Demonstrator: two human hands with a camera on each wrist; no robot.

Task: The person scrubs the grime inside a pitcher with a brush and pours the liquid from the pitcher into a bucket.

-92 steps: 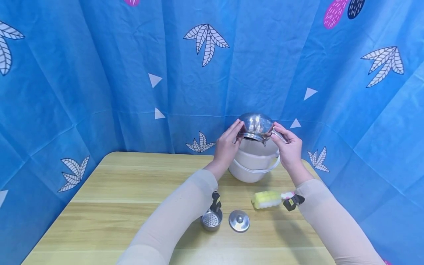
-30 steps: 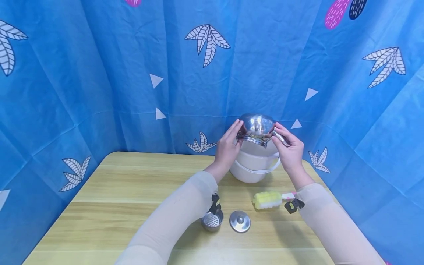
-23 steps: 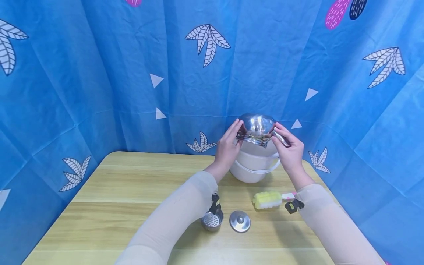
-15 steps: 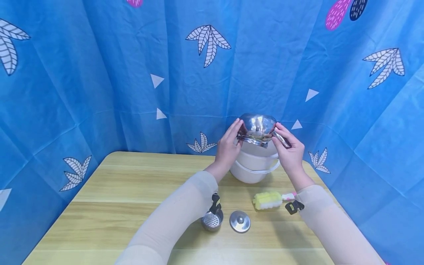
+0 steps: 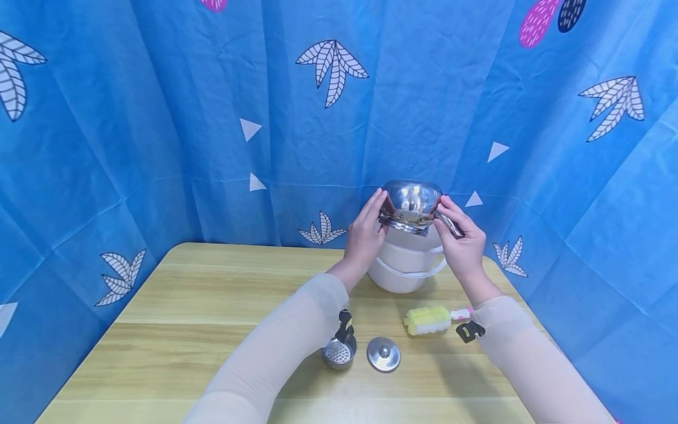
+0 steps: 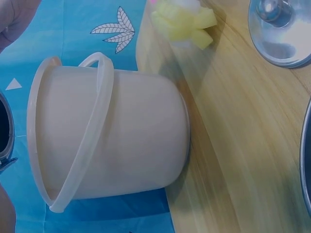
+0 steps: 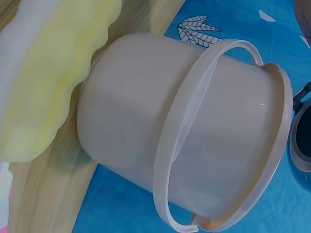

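Note:
A shiny steel teapot is held upside down over the white bucket, its mouth facing down. My left hand grips the pot's left side, fingers along the body and thumb near the rim. On the other side my right hand holds the pot by its handle. Both wrist views show the bucket from the side, with part of the pot's dark mouth just beyond its rim. Whatever is inside the bucket is hidden by its wall.
On the wooden table lie a round steel lid, a small cup-shaped strainer partly under my left wrist camera, and a yellow-and-white sponge brush near my right wrist. A blue curtain hangs behind the table.
Since the oldest frame the teapot has tipped slightly, so its dark opening no longer shows in the head view. Both hands keep their grip; the table items have not moved.

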